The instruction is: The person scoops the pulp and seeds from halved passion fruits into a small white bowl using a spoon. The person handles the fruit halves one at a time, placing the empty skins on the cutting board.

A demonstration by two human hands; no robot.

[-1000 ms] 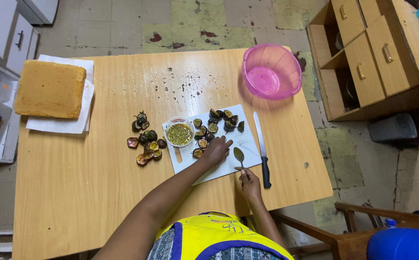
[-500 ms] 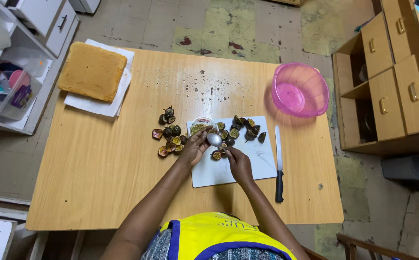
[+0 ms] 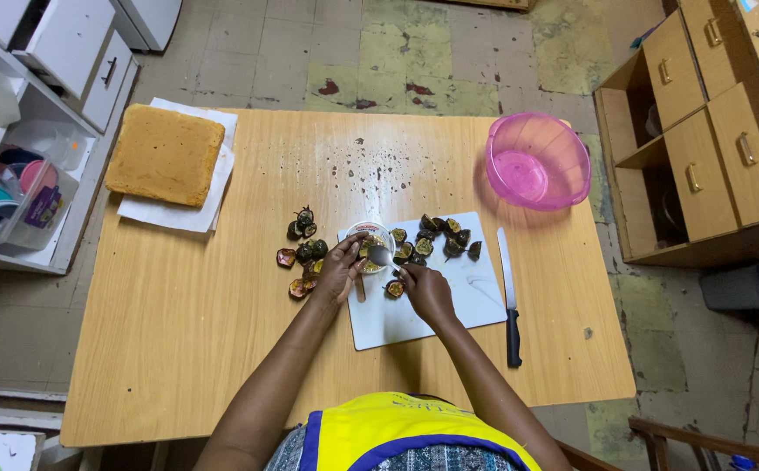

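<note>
Head view: you lean over a wooden table (image 3: 222,349), both hands meeting at the left end of a white cutting board (image 3: 449,305) near mid-frame.
Left hand: your left hand (image 3: 337,272) curls round a passion fruit half at the board's left edge; the fruit is almost wholly hidden by your fingers.
Right hand: your right hand (image 3: 425,290) is closed on the handle of a metal spoon (image 3: 379,255); the handle is covered by the hand, only the bowl shows.
Spoon axis: its length runs from lower right to upper left, bowl end toward the upper left, over the small white cup (image 3: 369,240) of pulp.
Hard to make out: the cup's contents are half masked by hand and spoon; whether the spoon's bowl is loaded cannot be told.
Since half a second ago: your hands sit in much the same place; the spoon bowl has edged nearer the cup. A second ago your right hand was at the board's lower edge.
Fruit: cut halves (image 3: 436,240) lie along the board's upper edge; emptied shells (image 3: 302,257) are heaped on the table just left of the board.
Around: a black-handled knife (image 3: 508,296) lies right of the board, blade toward the top; a pink bowl (image 3: 536,161) stands at upper right; a square cake (image 3: 164,155) on white paper at upper left.
</note>
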